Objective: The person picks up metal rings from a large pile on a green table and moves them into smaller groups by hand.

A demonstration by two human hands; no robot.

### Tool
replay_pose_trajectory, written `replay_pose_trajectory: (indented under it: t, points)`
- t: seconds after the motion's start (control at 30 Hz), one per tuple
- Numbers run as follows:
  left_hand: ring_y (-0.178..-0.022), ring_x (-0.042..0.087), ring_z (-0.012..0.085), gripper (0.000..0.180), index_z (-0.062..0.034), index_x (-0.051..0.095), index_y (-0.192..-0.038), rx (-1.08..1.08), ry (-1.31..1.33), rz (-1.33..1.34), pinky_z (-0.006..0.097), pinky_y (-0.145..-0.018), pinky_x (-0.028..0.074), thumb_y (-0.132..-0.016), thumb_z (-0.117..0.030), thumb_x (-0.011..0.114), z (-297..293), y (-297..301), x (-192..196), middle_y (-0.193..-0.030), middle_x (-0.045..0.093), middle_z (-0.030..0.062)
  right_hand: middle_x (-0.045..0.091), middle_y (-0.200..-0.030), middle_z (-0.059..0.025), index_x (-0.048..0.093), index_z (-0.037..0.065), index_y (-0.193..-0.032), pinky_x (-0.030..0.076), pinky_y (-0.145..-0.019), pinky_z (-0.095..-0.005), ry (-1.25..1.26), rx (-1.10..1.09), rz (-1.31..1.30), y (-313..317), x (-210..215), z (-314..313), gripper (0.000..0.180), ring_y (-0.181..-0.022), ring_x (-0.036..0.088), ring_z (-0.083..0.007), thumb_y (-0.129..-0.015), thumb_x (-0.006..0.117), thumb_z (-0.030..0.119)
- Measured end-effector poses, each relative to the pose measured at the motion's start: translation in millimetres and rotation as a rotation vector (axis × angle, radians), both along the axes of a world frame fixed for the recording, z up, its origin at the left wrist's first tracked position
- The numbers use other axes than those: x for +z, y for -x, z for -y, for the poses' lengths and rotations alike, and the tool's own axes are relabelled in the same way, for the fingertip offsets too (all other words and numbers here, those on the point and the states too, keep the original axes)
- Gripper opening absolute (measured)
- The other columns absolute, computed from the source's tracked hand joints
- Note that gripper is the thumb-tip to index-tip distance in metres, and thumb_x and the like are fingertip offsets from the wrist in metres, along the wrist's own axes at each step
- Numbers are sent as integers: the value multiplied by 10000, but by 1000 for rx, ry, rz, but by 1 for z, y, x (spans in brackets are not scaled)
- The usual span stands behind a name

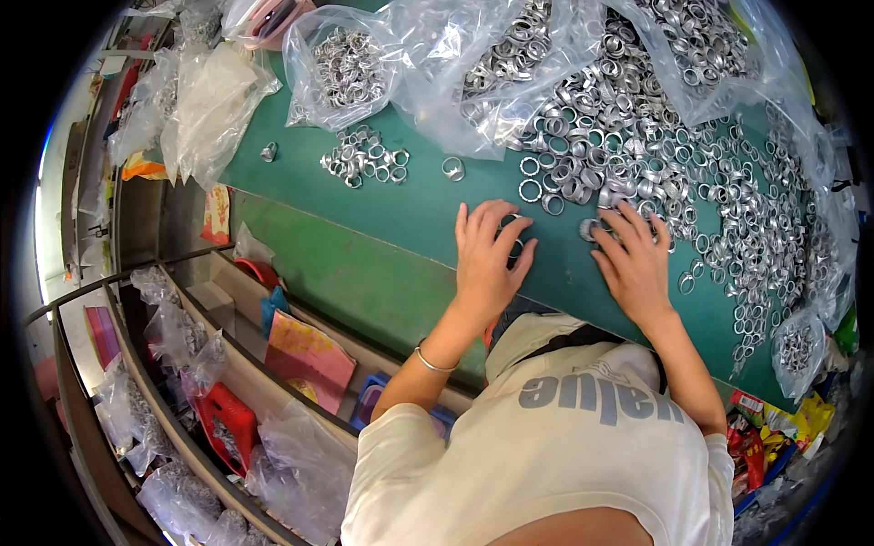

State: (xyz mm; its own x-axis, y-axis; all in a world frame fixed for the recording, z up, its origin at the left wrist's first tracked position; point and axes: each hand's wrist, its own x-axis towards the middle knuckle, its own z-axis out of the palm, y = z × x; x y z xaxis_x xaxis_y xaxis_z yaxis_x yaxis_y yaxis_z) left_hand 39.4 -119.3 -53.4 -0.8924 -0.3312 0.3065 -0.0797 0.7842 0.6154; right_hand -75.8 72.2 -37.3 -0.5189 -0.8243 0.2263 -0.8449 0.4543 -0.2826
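A large heap of silver metal rings (583,146) covers the right half of the green tabletop. My left hand (487,255) is at the table's near edge with its fingers curled; between thumb and fingertips it has a ring (515,247), possibly more than one. My right hand (635,264) lies over the heap's near side, fingers bent and spread. Its fingertips touch rings (589,229) there. A single ring (453,168) lies apart, beyond my left hand. Farther left sit a small cluster of rings (364,157) and one lone ring (269,152).
Clear plastic bags of rings (341,77) stand along the far side. A small bag of rings (798,350) sits at the right edge. At left are shelf compartments with bags, a red container (226,426) and a pink-yellow packet (309,362). Colourful wrappers (774,428) lie lower right.
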Motion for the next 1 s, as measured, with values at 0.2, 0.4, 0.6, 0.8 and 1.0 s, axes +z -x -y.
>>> replay_pose_trajectory:
  t: [0.2, 0.4, 0.6, 0.8, 1.0]
  points:
    - [-1094, 504, 288, 411, -80, 588, -1085, 78, -56, -46, 525, -1047, 247, -699, -43, 724, 8, 4, 6, -1094, 543, 83, 497, -1250, -87, 613, 110, -1004, 201, -1025, -492, 25, -392, -169, 3, 5, -30, 268, -1231, 406, -307, -743, 669, 123]
    - [-1115, 499, 285, 403, -83, 591, -1084, 55, -9, -34, 521, -1051, 238, -704, -31, 717, 12, 8, 0, -1121, 541, 79, 471, -1253, -120, 563, 81, -1139, 240, -998, -486, 141, -250, -63, -5, 19, 23, 416, -1222, 383, -317, -741, 677, 125]
    - [-1182, 447, 300, 387, -86, 599, -1089, 51, 62, -31, 586, -1035, 194, -719, -75, 713, 7, 11, 10, -1201, 515, 56, 441, -1284, -117, 513, 79, -1219, 258, -1007, -494, -52, -171, 3, -8, 13, 37, 496, -1237, 374, -311, -756, 680, 139]
    - [-1236, 381, 293, 399, -86, 575, -1117, -58, 195, 74, 652, -1006, 152, -740, -121, 701, -8, 27, 17, -1299, 453, 48, 452, -1281, -137, 577, 26, -1112, 315, -995, -478, -13, -15, 232, -29, 20, 8, 356, -1259, 369, -351, -772, 654, 96]
    - [-1226, 396, 302, 311, -92, 571, -1008, -176, 86, 94, 660, -1016, 131, -729, -112, 708, -3, 22, 15, -1252, 479, 52, 413, -1342, -151, 557, 17, -1159, 274, -1029, -512, 53, -110, 196, -21, 20, 16, 430, -1302, 327, -349, -772, 673, 161]
